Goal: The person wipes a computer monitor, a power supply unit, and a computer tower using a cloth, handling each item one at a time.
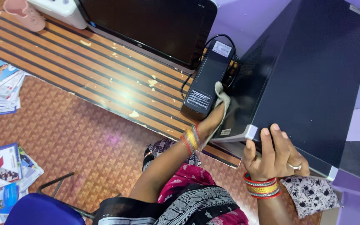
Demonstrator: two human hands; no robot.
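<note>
A tall black computer tower (313, 79) stands at the right end of a striped wooden desk (84, 66). My right hand (273, 152) grips the tower's near top corner, fingers spread over its edge. My left hand (211, 123) reaches into the gap beside the tower and presses a beige cloth (223, 98) against the tower's left side; the fingers are mostly hidden by the cloth. A black power-backup box (207, 81) with cables stands just left of the cloth.
A black monitor (151, 25) stands on the desk behind the box. A white device (61, 10) and a pink object (23, 12) sit at the far left. Pamphlets (3, 166) lie scattered on the patterned floor. A blue chair (38, 208) is near my left side.
</note>
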